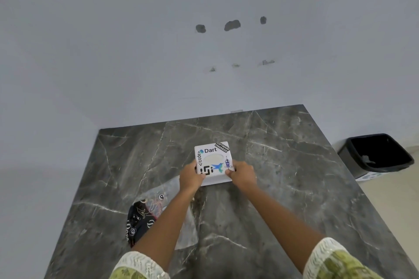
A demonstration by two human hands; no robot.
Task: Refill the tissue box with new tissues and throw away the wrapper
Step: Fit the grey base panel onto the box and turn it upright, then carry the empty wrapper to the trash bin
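Because the square white tissue box covered with stickers [213,161] sits near the middle of the dark grey marbled tabletop [283,165], well inside every edge, the head view suggests it was set there for steady two-handed work. Its oval opening faces up, and something pale shows through it; whether that is fresh tissue I cannot tell.

Both hands close on the near corners of the box. On the box's near left corner, the left hand [191,176] has its fingers curled around the side and its thumb on the top face. At the near right corner, the right hand [242,175] mirrors it, thumb pressed on the lid edge. Neither hand is spread; each is folded snugly onto the box, probably to press or seat its top onto the base, or to square it up.

Partly under the left forearm lies a crumpled clear plastic wrapper with black printed patches [147,215], flat on the tabletop and apart from the box, seemingly not yet thrown away. A black plastic waste bin [376,156] stands on the floor just off the tabletop's right edge, within easy reach for the wrapper.
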